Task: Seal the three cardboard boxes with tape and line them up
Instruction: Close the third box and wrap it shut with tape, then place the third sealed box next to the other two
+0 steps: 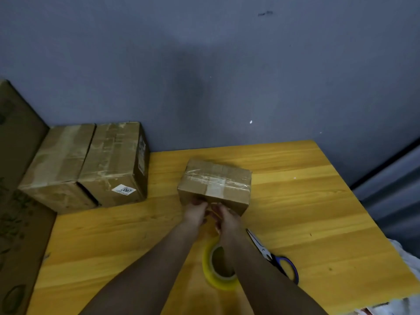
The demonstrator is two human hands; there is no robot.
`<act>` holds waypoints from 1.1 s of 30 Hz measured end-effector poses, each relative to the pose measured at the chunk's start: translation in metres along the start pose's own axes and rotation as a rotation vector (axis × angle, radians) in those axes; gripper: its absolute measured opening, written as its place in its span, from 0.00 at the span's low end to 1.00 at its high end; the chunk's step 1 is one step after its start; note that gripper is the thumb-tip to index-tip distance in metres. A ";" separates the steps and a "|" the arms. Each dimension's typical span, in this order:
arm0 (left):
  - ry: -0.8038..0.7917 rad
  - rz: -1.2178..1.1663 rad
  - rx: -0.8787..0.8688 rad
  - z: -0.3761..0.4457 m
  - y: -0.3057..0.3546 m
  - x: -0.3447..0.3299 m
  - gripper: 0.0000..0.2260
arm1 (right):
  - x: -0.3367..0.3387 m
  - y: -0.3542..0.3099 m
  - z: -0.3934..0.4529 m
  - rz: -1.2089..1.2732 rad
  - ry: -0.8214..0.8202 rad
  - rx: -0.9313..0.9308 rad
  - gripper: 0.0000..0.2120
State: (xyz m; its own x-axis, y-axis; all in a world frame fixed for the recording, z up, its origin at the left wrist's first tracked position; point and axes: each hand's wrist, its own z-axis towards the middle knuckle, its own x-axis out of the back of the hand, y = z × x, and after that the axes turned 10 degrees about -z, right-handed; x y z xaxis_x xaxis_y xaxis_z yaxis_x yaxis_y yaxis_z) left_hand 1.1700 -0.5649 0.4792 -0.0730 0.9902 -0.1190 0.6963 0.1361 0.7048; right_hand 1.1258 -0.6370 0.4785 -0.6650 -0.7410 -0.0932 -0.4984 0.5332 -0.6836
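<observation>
A small cardboard box (214, 184) sits on the yellow wooden table (306, 212), a little beyond the tape roll (219, 268) and well to the right of two larger boxes. Its flaps are down, and clear, wrinkled tape runs across the top, with a paler strip crossing the middle and folding down over the near edge. The cardboard is plain brown, a little scuffed at the corners.

Both hands meet at the near face of this small box. The left hand (196, 212) has its fingers curled against the lower front edge, and the right hand (225, 215) is pressed close beside it, fingers bent as if pinching a thin strip of tape; whether they actually grasp tape or only press on the cardboard cannot be told.

The tape roll, yellowish and translucent, stands on edge between the forearms, nearer the person than the small box. Blue-handled scissors (272, 255) lie just right of the roll.

Left of the small box, against the grey wall (227, 76), the first large box (60, 169) and the second large box (116, 164) stand side by side, touching, both taped on top; the second bears a white label reading 2097.
</observation>
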 end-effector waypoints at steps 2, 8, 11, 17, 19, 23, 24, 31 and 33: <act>-0.007 0.013 -0.018 0.000 0.002 0.001 0.04 | 0.000 0.001 0.004 -0.028 -0.007 0.040 0.04; -0.047 0.063 -0.006 0.005 0.004 0.005 0.12 | 0.000 -0.006 0.010 -0.139 0.010 0.067 0.08; -0.061 0.179 -0.029 0.009 0.006 0.005 0.15 | 0.000 -0.005 0.012 -0.184 0.034 0.076 0.07; -0.051 0.205 -0.022 0.021 0.005 0.001 0.15 | -0.005 -0.005 0.024 -0.246 0.054 0.110 0.05; -0.048 0.226 -0.016 0.024 0.001 0.002 0.11 | -0.002 0.002 0.031 -0.329 0.042 0.078 0.06; -0.008 0.282 -0.005 0.029 -0.003 0.009 0.12 | 0.013 0.007 0.025 -0.568 -0.029 0.030 0.13; -0.007 0.311 -0.011 0.030 -0.003 0.011 0.12 | 0.016 0.005 0.022 -0.654 -0.028 0.115 0.14; -0.143 0.360 -0.131 0.012 0.005 0.002 0.11 | 0.015 -0.013 0.015 -1.238 -0.178 0.571 0.12; -0.177 0.359 -0.141 0.007 0.009 -0.002 0.13 | 0.011 -0.012 0.019 -1.268 -0.226 0.600 0.17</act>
State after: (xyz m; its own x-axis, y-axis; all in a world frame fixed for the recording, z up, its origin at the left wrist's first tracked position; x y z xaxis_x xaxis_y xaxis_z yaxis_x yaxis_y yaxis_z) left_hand 1.1816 -0.5663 0.4804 0.2886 0.9565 0.0422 0.5497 -0.2016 0.8106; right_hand 1.1345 -0.6593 0.4717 0.1777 -0.6575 0.7322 -0.3345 -0.7401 -0.5834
